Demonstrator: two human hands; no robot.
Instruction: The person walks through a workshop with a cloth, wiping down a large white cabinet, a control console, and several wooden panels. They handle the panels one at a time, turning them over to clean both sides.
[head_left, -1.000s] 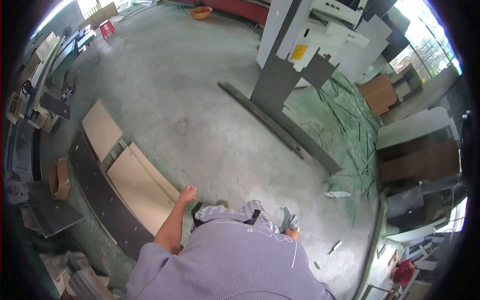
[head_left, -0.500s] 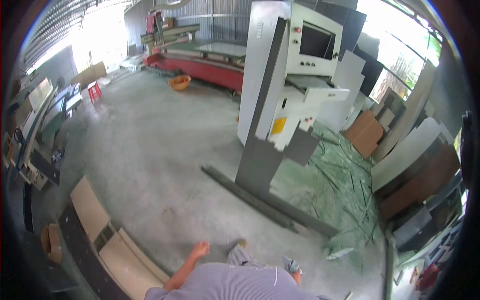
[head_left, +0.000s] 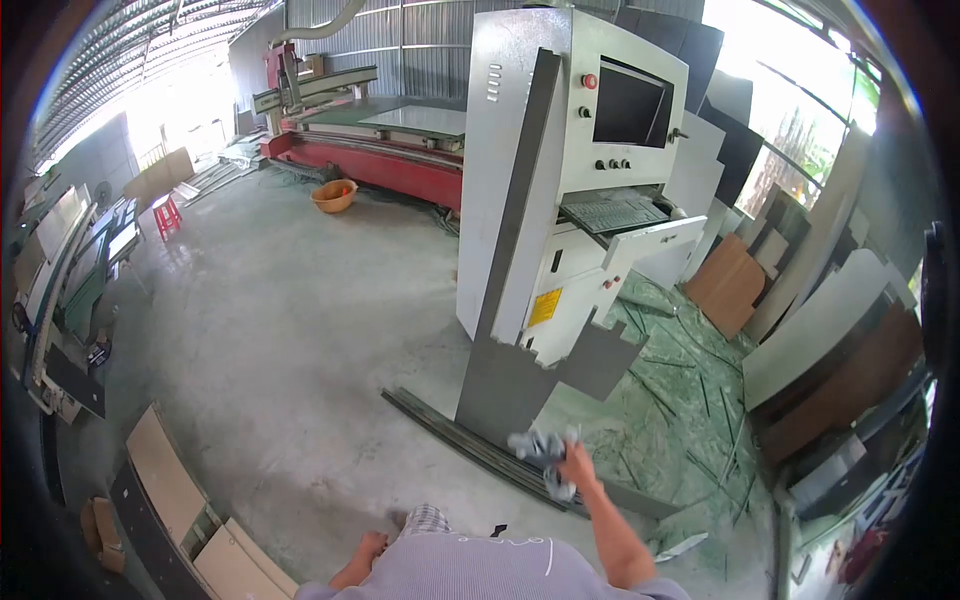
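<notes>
My right hand [head_left: 574,466] reaches forward at the lower middle, closed around a grey-blue object [head_left: 540,450]. It is blurred and I cannot make out its kind. Beneath it on the floor lies a stack of long dark strips [head_left: 470,445]. Just beyond, a cut grey board [head_left: 505,390] stands upright against the white control cabinet [head_left: 510,200]. My left hand [head_left: 371,545] hangs low beside my body near a checked trouser leg [head_left: 428,520], its fingers curled and nothing visible in them.
The cabinet has a screen [head_left: 632,105] and a pulled-out keyboard tray [head_left: 615,212]. Behind stands a red-based machine [head_left: 370,172] with an orange basket [head_left: 334,197]. Beige boards [head_left: 170,480] lie lower left. Sheets [head_left: 830,320] lean at right, above dusty floor scraps [head_left: 690,400].
My right hand has risen forward from beside my body, carrying the grey-blue object out over the strips. My left hand has drawn back lower. The cabinet now appears nearer.
</notes>
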